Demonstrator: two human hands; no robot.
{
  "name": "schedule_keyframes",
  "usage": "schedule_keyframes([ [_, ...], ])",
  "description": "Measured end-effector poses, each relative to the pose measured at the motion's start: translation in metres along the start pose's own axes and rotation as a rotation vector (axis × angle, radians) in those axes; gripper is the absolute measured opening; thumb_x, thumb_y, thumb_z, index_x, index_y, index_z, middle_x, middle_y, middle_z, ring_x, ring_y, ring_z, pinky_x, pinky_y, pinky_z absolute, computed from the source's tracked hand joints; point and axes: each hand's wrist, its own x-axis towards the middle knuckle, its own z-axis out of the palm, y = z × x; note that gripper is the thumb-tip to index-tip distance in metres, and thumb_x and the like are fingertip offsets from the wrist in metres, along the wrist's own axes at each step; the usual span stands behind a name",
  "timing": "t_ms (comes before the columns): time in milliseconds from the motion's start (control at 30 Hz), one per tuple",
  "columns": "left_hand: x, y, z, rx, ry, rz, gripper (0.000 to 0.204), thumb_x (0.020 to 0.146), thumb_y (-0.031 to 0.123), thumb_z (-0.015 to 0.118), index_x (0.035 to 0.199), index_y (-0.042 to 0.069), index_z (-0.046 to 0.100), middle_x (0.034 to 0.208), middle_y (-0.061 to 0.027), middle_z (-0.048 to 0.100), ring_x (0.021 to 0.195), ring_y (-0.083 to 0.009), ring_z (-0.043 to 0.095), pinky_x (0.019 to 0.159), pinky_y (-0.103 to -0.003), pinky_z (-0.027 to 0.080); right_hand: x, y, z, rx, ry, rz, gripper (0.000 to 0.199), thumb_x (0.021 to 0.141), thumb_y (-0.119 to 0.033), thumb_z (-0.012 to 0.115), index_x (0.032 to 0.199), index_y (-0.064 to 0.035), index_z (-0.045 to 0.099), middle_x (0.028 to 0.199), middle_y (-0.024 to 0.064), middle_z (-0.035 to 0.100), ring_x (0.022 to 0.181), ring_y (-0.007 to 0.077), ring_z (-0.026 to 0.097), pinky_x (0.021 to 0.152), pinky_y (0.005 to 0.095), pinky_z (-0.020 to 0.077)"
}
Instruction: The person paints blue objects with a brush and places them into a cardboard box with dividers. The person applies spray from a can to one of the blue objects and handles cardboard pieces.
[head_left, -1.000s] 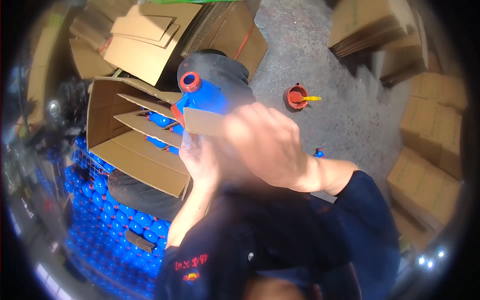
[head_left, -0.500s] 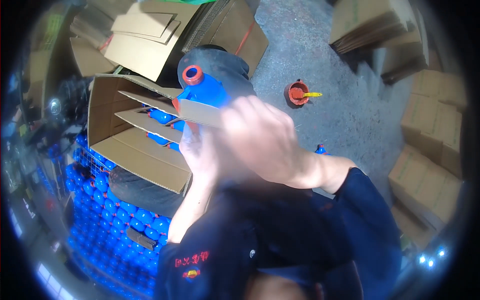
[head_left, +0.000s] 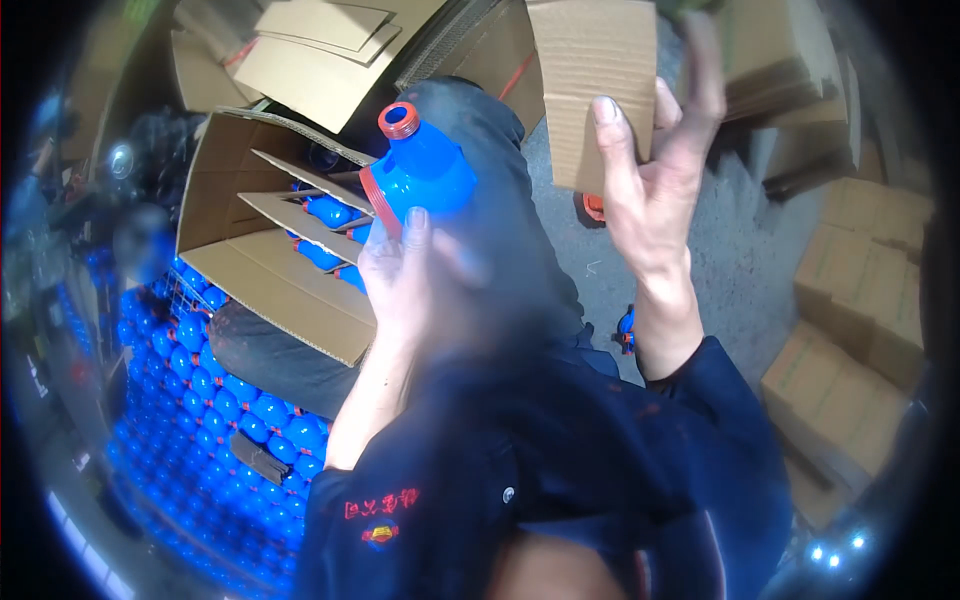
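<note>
My left hand [head_left: 398,275] is closed on the lower end of a blue valve body [head_left: 432,180] with red-orange painted threaded openings. One opening points up and away; the body lies against my dark-trousered leg. My right hand [head_left: 660,205] is raised at the right, thumb in front of a flat cardboard piece [head_left: 598,95], its other fingers partly behind and beside it. An open carton [head_left: 270,280] stands left of the valve body. Cardboard dividers [head_left: 300,215] rise from it, with several blue valve bodies [head_left: 328,210] between them.
Rows of blue valve bodies [head_left: 225,400] fill a wire crate at lower left. Flat cardboard sheets [head_left: 320,60] lie at the top. A red pot [head_left: 592,207] on the floor is mostly hidden. Cartons [head_left: 850,290] stand at the right; another blue fitting [head_left: 627,330] is on the floor.
My right hand has moved away to the right and up with the cardboard piece, which was across the valve body. My left hand stays by the valve body, now uncovered.
</note>
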Motion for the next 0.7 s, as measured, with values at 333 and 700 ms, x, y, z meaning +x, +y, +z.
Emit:
schedule_keyframes([
  [333, -0.035, 0.027, -0.056, -0.056, -0.090, -0.069, 0.034, 0.099, 0.010, 0.058, 0.131, 0.002, 0.054, 0.083, -0.0042, 0.066, 0.060, -0.0106, 0.061, 0.057, -0.024, 0.048, -0.004, -0.017, 0.093, 0.228, -0.647, -0.072, 0.043, 0.090, -0.036, 0.069, 0.112, -0.0001, 0.065, 0.125, 0.0221, 0.056, 0.110, 0.0379, 0.061, 0.092, 0.0394, 0.0499],
  [700, -0.030, 0.096, -0.134, 0.385, 0.152, 0.479, 0.043, 0.085, -0.001, 0.069, 0.127, 0.006, 0.061, 0.120, -0.0051, 0.063, 0.102, -0.0125, 0.061, 0.086, -0.026, 0.051, -0.031, -0.062, 0.155, 0.440, -0.934, -0.246, 0.039, 0.091, -0.034, 0.068, 0.113, -0.0022, 0.062, 0.128, 0.0183, 0.054, 0.116, 0.0373, 0.057, 0.097, 0.0421, 0.0480],
])
